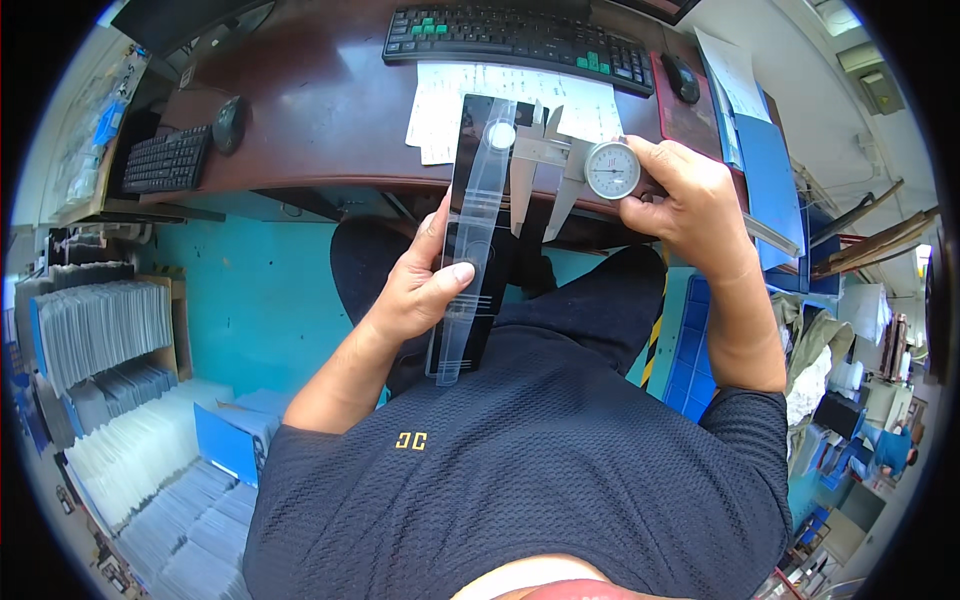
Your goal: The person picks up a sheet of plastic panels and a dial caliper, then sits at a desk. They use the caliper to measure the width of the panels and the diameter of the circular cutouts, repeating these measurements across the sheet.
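Note:
My left hand (420, 285) is closed around a long, flat black panel (470, 135), its thumb pressed on the upper face. A clear plastic strip (483, 185) lies lengthwise along the panel, and I cannot tell whether it is fixed to it. In my right hand (690, 200) is a dial caliper (543, 150) with a round white dial (613, 170), thumb and fingers pinching it beside the dial. The caliper's jaws are parted and sit by the panel's right edge near its far end; whether they touch it is unclear.
Beyond the panel, white papers (430, 110) lie on the dark red desk (300, 120) before a black keyboard (480, 35). A mouse (681, 78) is at the right; another mouse (229, 125) and keyboard (165, 160) are left. Stacked sheets (105, 330) stand lower left; a blue crate (690, 350) is at right.

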The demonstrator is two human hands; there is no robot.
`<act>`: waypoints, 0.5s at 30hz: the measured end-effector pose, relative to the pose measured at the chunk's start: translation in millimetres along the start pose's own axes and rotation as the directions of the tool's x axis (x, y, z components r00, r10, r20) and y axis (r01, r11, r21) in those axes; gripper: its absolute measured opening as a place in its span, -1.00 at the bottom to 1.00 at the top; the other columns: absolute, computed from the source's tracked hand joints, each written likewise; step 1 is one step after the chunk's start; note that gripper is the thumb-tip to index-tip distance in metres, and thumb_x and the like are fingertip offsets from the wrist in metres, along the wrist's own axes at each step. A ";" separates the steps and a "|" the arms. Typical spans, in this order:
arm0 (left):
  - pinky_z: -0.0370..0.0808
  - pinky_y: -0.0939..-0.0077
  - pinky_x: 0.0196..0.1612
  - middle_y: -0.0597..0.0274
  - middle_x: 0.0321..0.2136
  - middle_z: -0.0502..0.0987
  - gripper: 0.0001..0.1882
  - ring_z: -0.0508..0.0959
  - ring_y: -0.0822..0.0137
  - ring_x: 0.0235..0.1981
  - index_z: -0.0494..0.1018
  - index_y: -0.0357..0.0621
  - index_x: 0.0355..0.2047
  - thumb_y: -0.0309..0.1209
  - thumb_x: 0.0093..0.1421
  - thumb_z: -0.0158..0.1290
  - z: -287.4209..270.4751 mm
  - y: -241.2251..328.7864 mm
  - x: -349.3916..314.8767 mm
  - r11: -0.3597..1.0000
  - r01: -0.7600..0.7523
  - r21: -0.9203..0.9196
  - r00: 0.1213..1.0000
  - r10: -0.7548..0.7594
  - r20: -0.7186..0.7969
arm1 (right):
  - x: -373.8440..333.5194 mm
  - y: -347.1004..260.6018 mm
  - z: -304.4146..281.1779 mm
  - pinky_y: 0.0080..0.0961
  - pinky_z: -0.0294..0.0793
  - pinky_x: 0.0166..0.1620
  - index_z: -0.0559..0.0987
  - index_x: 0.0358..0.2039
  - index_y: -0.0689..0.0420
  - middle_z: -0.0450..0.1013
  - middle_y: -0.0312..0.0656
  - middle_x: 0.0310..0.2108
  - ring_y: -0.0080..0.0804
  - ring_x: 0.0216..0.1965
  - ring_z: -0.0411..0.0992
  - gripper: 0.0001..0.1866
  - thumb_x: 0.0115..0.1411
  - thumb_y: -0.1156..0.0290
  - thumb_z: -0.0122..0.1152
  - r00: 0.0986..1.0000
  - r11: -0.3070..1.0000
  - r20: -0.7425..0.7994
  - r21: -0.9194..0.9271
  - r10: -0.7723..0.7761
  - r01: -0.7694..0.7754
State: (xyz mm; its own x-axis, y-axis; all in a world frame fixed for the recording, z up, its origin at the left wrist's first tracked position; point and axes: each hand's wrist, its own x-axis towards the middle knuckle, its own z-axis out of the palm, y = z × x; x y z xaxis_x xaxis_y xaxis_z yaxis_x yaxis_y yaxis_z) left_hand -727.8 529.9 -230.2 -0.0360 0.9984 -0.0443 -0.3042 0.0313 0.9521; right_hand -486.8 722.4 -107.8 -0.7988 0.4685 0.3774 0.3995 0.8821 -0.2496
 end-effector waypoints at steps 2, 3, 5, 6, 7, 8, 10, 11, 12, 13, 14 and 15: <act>0.15 0.48 0.29 0.24 0.21 0.21 -0.17 0.27 0.40 0.20 -0.05 -0.07 0.46 -0.40 0.21 0.05 -1.2 -1.3 0.7 1.000 -0.006 0.008 1.000 0.006 0.002 | 0.3 0.1 -0.1 -0.41 0.55 -0.30 0.60 -0.07 0.18 0.52 -0.10 -0.42 -0.22 -0.42 0.54 -0.54 -0.03 0.37 0.39 1.000 1.000 -0.005 0.005 -0.007 0.007; 0.15 0.48 0.29 0.23 0.22 0.21 -0.17 0.27 0.39 0.20 -0.04 -0.07 0.46 -0.40 0.21 0.05 -1.6 -1.6 0.9 1.000 -0.012 0.014 1.000 0.012 0.004 | 0.3 0.0 -0.2 -0.41 0.55 -0.30 0.60 -0.07 0.18 0.51 -0.10 -0.42 -0.21 -0.42 0.54 -0.55 -0.03 0.37 0.39 1.000 1.000 -0.001 0.006 0.000 0.000; 0.15 0.47 0.29 0.23 0.22 0.21 -0.17 0.26 0.39 0.21 -0.04 -0.08 0.46 -0.40 0.21 0.05 -1.7 -2.1 1.6 1.000 -0.016 0.021 1.000 0.016 0.006 | 0.1 0.8 0.1 -0.41 0.55 -0.30 0.60 -0.07 0.18 0.51 -0.10 -0.42 -0.21 -0.42 0.54 -0.55 -0.03 0.37 0.39 1.000 1.000 0.003 0.006 0.008 -0.008; 0.14 0.46 0.29 0.22 0.23 0.21 -0.17 0.26 0.38 0.21 -0.04 -0.08 0.45 -0.40 0.21 0.05 -1.8 -2.1 2.0 0.999 -0.019 0.027 1.000 0.019 0.008 | 0.0 1.6 0.3 -0.42 0.55 -0.30 0.60 -0.07 0.18 0.51 -0.10 -0.43 -0.21 -0.43 0.54 -0.55 -0.03 0.37 0.39 1.000 1.000 0.001 -0.002 0.002 -0.002; 0.14 0.46 0.29 0.22 0.23 0.21 -0.17 0.26 0.38 0.21 -0.04 -0.08 0.45 -0.40 0.21 0.05 -1.8 -1.9 2.3 0.999 -0.019 0.027 1.000 0.019 0.009 | -0.3 2.1 0.3 -0.42 0.55 -0.31 0.60 -0.07 0.18 0.51 -0.10 -0.43 -0.22 -0.43 0.54 -0.55 -0.03 0.37 0.40 1.000 1.000 -0.001 -0.011 -0.004 0.004; 0.14 0.46 0.30 0.22 0.23 0.21 -0.17 0.25 0.37 0.22 -0.04 -0.09 0.45 -0.39 0.21 0.05 -1.8 -1.5 2.9 0.999 -0.025 0.037 1.000 0.025 0.016 | -0.6 2.1 0.1 -0.42 0.55 -0.31 0.60 -0.07 0.18 0.51 -0.10 -0.43 -0.22 -0.43 0.54 -0.55 -0.03 0.37 0.40 1.000 1.000 -0.001 -0.011 -0.003 0.003; 0.14 0.45 0.30 0.21 0.23 0.22 -0.17 0.25 0.36 0.23 -0.04 -0.10 0.45 -0.39 0.21 0.06 -1.7 -0.5 3.6 0.998 -0.032 0.048 0.999 0.031 0.023 | -1.0 2.2 -0.1 -0.43 0.56 -0.32 0.60 -0.08 0.18 0.51 -0.11 -0.44 -0.23 -0.44 0.53 -0.55 -0.03 0.36 0.40 1.000 1.000 0.006 -0.024 0.004 -0.004; 0.14 0.45 0.30 0.21 0.24 0.22 -0.17 0.25 0.36 0.23 -0.04 -0.10 0.45 -0.39 0.21 0.06 -1.6 0.2 3.9 0.998 -0.031 0.048 0.999 0.030 0.028 | -1.0 2.5 0.0 -0.43 0.56 -0.32 0.60 -0.08 0.18 0.51 -0.11 -0.44 -0.23 -0.44 0.53 -0.55 -0.03 0.36 0.40 1.000 1.000 0.005 -0.024 0.004 -0.004; 0.13 0.45 0.31 0.21 0.24 0.22 -0.17 0.25 0.36 0.24 -0.03 -0.11 0.45 -0.39 0.21 0.06 -1.6 0.5 4.2 0.998 -0.030 0.047 0.999 0.029 0.032 | -1.0 2.9 0.2 -0.43 0.56 -0.32 0.60 -0.08 0.18 0.50 -0.11 -0.44 -0.23 -0.44 0.53 -0.55 -0.03 0.36 0.40 1.000 1.000 0.004 -0.016 0.007 -0.007; 0.13 0.45 0.31 0.21 0.24 0.22 -0.17 0.25 0.36 0.24 -0.03 -0.11 0.45 -0.39 0.21 0.06 -1.7 0.0 4.1 0.998 -0.030 0.047 0.999 0.028 0.033 | -1.2 3.0 0.6 -0.43 0.56 -0.32 0.60 -0.08 0.18 0.50 -0.11 -0.44 -0.24 -0.45 0.53 -0.55 -0.03 0.36 0.40 1.000 1.000 0.003 -0.008 0.010 -0.010; 0.13 0.44 0.31 0.22 0.24 0.22 -0.17 0.24 0.36 0.24 -0.04 -0.11 0.45 -0.39 0.21 0.06 -1.9 -0.9 4.1 0.999 -0.030 0.037 0.999 0.029 0.032 | -1.1 3.1 0.8 -0.43 0.56 -0.32 0.60 -0.08 0.18 0.50 -0.11 -0.44 -0.24 -0.45 0.53 -0.55 -0.03 0.36 0.40 1.000 1.000 0.003 -0.008 0.011 -0.011; 0.12 0.44 0.31 0.22 0.24 0.22 -0.17 0.24 0.37 0.24 -0.04 -0.10 0.45 -0.40 0.21 0.05 -2.1 -1.4 4.2 0.999 -0.030 0.026 0.999 0.029 0.031 | -1.0 3.2 1.1 -0.43 0.56 -0.32 0.60 -0.08 0.18 0.50 -0.11 -0.44 -0.23 -0.45 0.53 -0.55 -0.03 0.36 0.40 1.000 1.000 0.000 -0.010 0.010 -0.010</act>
State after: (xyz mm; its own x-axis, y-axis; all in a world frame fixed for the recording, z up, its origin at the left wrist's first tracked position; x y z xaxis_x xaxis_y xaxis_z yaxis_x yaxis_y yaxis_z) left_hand -729.5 534.0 -232.4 -0.0150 0.9999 -0.0071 -0.2778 0.0027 0.9606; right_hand -485.3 724.8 -110.0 -0.7949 0.4771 0.3749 0.4116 0.8779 -0.2446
